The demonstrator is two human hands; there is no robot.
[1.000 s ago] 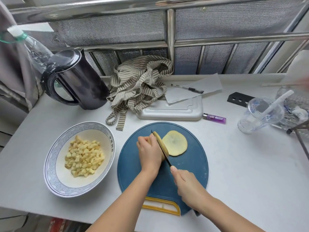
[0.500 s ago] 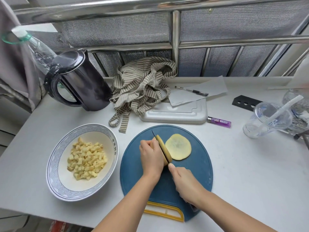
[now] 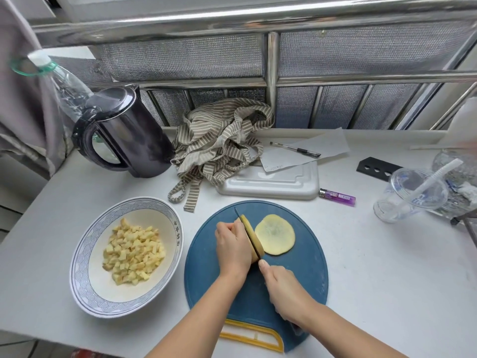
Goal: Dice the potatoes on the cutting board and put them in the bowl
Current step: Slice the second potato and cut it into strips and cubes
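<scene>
Your left hand (image 3: 232,245) grips the yellow potato chunk (image 3: 259,248), your right hand (image 3: 284,288) the black-bladed knife (image 3: 247,232); if the chunk wobbles, the blade may nick you.

Round blue cutting board (image 3: 304,275), yellow handle, flat on bench (image 3: 387,267). On it: potato piece (image 3: 256,240) on edge, gripped by left hand (image 3: 233,250), with knife (image 3: 247,227) in right hand (image 3: 286,288) set on it; one slice (image 3: 275,234) flat alongside. Bowl (image 3: 75,262) left of board holds pale diced cubes (image 3: 133,253).
</scene>
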